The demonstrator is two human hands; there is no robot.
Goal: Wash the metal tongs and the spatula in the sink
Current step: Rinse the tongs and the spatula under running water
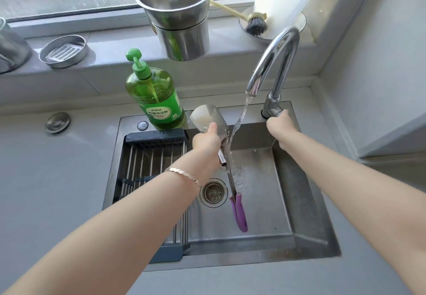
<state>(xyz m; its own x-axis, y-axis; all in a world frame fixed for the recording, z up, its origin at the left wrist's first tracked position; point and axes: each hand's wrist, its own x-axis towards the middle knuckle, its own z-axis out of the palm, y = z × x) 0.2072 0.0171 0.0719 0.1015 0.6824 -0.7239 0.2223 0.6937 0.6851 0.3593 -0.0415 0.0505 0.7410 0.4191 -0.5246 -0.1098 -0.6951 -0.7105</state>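
Head: spatula [206,116] apparently above left grip [205,141]

Both bare forearms reach forward, well apart. The left hand [206,141], a thin gold chain bracelet [184,176] on its wrist, curls round a shiny steel spatula [208,116] and purple-tipped metal tongs [232,179]. The right hand [280,123] grips a chrome tap lever [273,110].

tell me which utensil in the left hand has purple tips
The metal tongs: their purple tips hang down into the sink, while the spatula in the same left hand is bare steel, blade pointing up.
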